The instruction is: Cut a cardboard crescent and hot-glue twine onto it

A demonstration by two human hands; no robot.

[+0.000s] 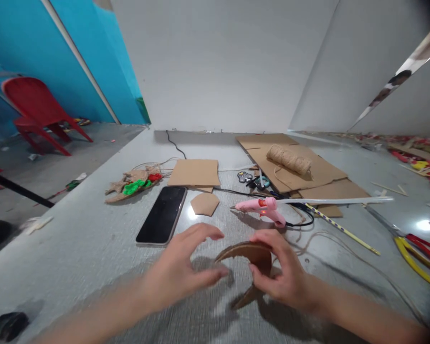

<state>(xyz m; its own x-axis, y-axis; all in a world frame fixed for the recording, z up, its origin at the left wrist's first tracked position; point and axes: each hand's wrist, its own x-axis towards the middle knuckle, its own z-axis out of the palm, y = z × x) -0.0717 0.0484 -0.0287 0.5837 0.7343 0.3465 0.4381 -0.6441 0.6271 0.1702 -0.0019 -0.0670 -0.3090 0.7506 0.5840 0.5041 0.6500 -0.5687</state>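
A curved, crescent-shaped piece of cardboard stands on edge above the table, pinched between the thumb and fingers of my right hand. To its left, my left hand is open, thumb and fingers apart around bare air near the crescent's tip. Just beyond my hands lies a small rounded cardboard cutout. A pink glue gun rests on its side behind the crescent, a long clear glue stick reaching out of its back. A dark-screened phone lies past my left hand.
Square cardboard and larger sheets bearing a twine roll lie farther back. A twine ornament with green and red pieces sits at left. Red-and-yellow-handled scissors and a patterned yellow pencil lie right. Black plastic is at front left.
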